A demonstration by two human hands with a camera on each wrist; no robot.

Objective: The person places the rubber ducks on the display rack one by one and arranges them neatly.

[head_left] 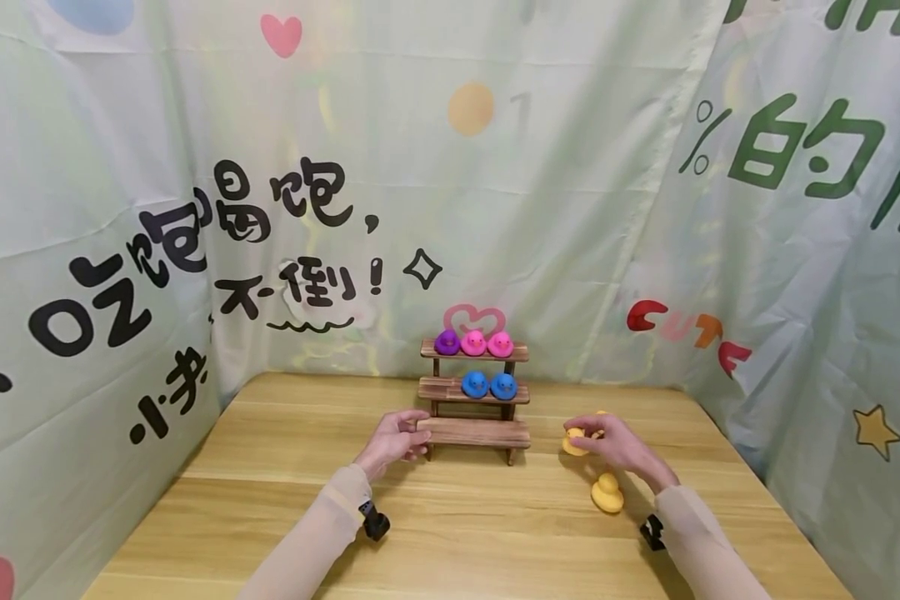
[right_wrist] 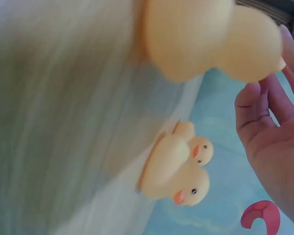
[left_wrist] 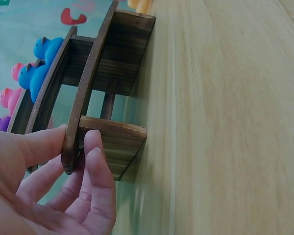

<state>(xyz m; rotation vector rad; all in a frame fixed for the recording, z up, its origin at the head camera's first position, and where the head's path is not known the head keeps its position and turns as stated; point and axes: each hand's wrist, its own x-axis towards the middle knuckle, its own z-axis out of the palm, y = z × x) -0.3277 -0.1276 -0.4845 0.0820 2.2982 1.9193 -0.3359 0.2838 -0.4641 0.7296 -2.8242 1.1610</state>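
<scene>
A three-tier wooden display stand [head_left: 474,432] stands on the table. My left hand [head_left: 394,442] pinches the left end of its lowest step, thumb on top and fingers beneath in the left wrist view. To the right of the stand, my right hand [head_left: 617,443] has its thumb and fingers around a yellow rubber duck [head_left: 572,442]. Another yellow duck [head_left: 607,495] sits nearer me, below that hand; its body fills the top of the right wrist view. Two more yellow ducks [right_wrist: 169,169] stand close together beyond it there, mostly hidden by the hand in the head view.
A purple duck [head_left: 447,342] and two pink ducks [head_left: 474,342] sit on the top step; two blue ducks [head_left: 476,384] occupy the right part of the middle step. Printed fabric curtains [head_left: 555,208] enclose the wooden table [head_left: 285,467] at the back and sides.
</scene>
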